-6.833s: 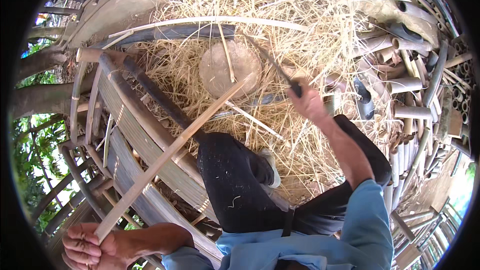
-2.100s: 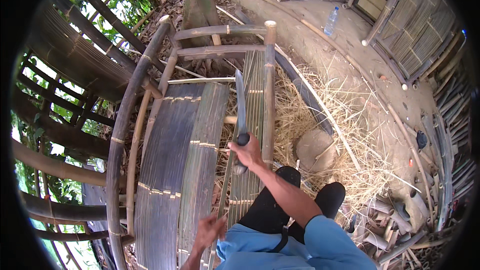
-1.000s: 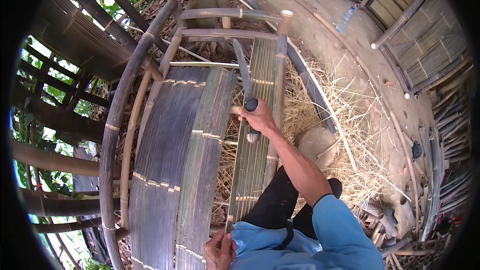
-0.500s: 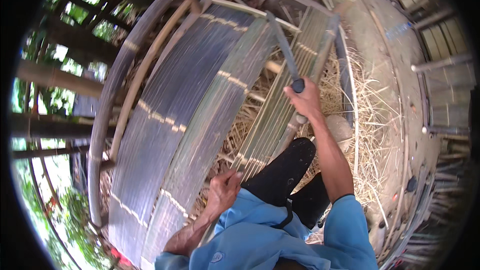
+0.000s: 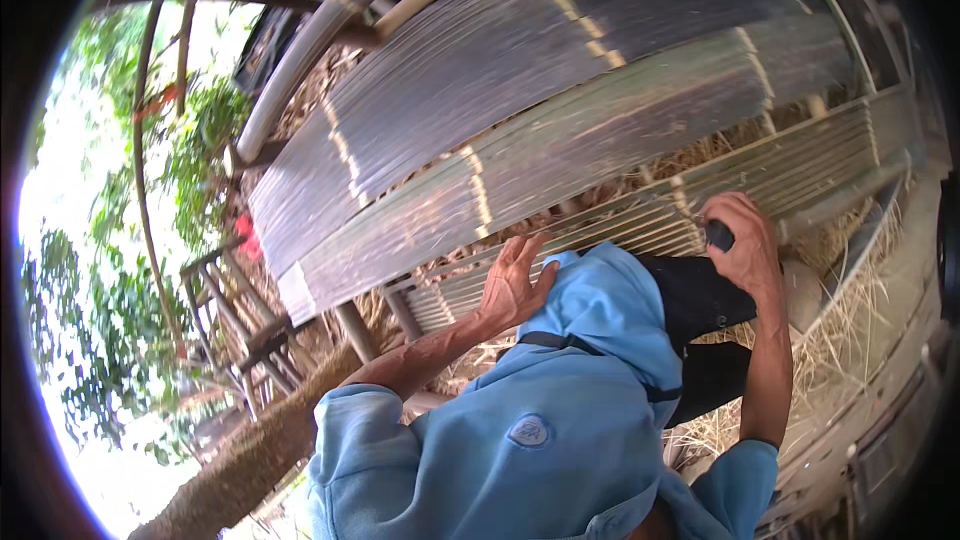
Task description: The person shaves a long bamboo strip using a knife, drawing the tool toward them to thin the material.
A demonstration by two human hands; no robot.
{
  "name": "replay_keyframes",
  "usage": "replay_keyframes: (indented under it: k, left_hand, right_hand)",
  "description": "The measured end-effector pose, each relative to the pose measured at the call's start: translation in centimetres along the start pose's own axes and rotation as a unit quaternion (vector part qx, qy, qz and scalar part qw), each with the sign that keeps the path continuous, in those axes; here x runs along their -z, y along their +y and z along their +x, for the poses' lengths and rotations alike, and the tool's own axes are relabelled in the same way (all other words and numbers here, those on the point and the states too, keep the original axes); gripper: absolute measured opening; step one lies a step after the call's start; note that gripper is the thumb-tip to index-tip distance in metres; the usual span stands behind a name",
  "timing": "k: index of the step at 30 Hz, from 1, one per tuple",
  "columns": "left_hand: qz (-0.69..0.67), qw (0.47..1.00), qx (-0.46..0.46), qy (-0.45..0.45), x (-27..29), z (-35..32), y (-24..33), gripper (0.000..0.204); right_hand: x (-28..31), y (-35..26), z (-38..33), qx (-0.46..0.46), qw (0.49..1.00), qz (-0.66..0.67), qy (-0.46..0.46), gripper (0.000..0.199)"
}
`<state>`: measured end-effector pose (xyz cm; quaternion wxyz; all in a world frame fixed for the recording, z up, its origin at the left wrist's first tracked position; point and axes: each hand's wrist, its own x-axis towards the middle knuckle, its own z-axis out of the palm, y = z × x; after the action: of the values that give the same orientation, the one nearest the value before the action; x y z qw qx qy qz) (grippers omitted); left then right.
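Observation:
My right hand (image 5: 748, 248) is closed around the dark handle of a long knife (image 5: 720, 235). Its blade lies along a pale flattened bamboo slat panel (image 5: 800, 165) and is hard to make out past my fist. My left hand (image 5: 515, 280) rests flat, fingers spread, on the near edge of the same panel and holds nothing. Above it lie a greenish bamboo slat panel (image 5: 600, 150) and a dark grey one (image 5: 480, 60), side by side on a bamboo frame. My blue sleeves and dark trousers fill the lower middle.
Thick bamboo poles (image 5: 330, 35) border the panels at the upper left. Dry straw (image 5: 850, 350) covers the ground at the right, beside a pale round block (image 5: 803, 292). A tree trunk (image 5: 240, 470), a small wooden frame (image 5: 240, 330) and foliage stand at the left.
The view has swung and tilted. My left hand has risen from my side onto the slat panel's edge. My right hand keeps the knife handle against the slats.

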<state>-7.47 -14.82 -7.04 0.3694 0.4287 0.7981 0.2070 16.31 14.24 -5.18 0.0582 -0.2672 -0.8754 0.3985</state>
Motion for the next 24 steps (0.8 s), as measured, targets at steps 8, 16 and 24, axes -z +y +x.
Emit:
replay_keyframes:
  k: [8,16,24]
  left_hand:
    - [0.162,0.959,0.22,0.08,1.8,-7.8,-13.9,0.073]
    - [0.135,0.945,0.248,0.164,1.5,-11.8,-20.0,0.069]
    - [0.141,0.953,0.193,0.187,0.9,-11.2,-18.3,0.054]
  right_hand:
    - [-5.7,-2.4,4.2,0.091,0.977,-0.098,-0.165,0.024]
    - [-5.4,-4.9,6.0,0.07,0.968,-0.15,-0.187,0.028]
    - [-0.6,-8.4,5.3,0.045,0.969,-0.148,-0.19,0.033]
